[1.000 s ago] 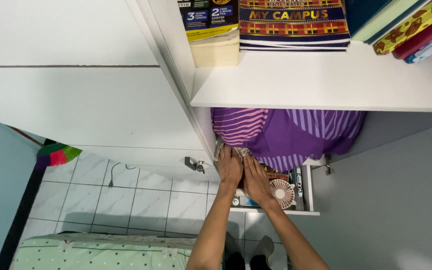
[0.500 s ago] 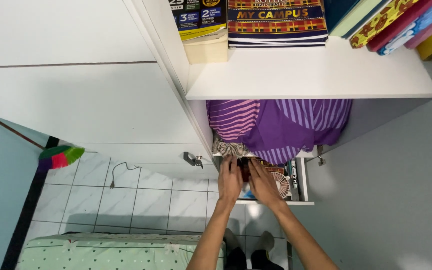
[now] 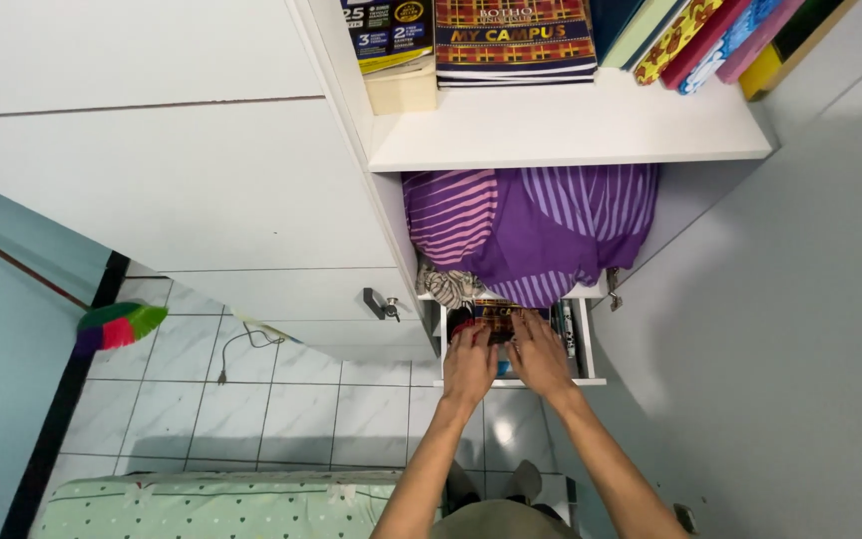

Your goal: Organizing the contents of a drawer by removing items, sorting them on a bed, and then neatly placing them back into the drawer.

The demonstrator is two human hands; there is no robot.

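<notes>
Head view looks straight down the front of a white cupboard to an open drawer near the floor, where both hands work side by side. Left hand lies flat with its fingers stretched forward and close together, palm down on the things in the drawer; right hand does the same just beside it, fingers a little fanned, tips touching a patterned book that lies at the back of the drawer — dark with red and yellow bands. Neither hand pinches or closes round anything that can be seen. Whatever else fills the drawer is mostly hidden under the palms. Just above the drawer, in the compartment over it, a purple striped cloth bulges out and hangs over the drawer's rear edge, with a grey-and-white patterned cloth tucked at its left. Higher still a white shelf carries a row of books lying and leaning. Off to the left — well apart from the hands — a multicoloured broom head rests against the wall over pale floor tiles, and a green dotted mattress shows at the bottom edge.
</notes>
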